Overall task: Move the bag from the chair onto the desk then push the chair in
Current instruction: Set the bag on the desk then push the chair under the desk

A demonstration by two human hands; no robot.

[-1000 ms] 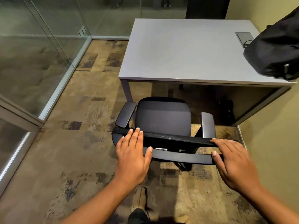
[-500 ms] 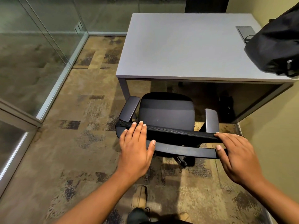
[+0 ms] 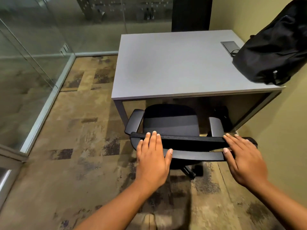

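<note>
Hands rest on the top edge of a black office chair (image 3: 171, 123), seen from above by the person who stands behind it. The left hand (image 3: 152, 159) lies flat over the left part of the backrest, its fingers (image 3: 153, 138) straight and spread across the rim, the thumb against the bar below. The right hand (image 3: 244, 159) covers the right end of the backrest in the same way, fingers extended and not curled around anything. The chair faces a grey desk (image 3: 174, 65); the far edge of its seat sits just under the desk's near edge, while the armrests and backrest are clear of it. A black backpack (image 3: 274, 52) sits on the far right corner of the desk, against the yellow wall (image 3: 282, 146). Glass partitions (image 3: 28, 72) line the left side above patterned brown carpet (image 3: 74, 146).
</note>
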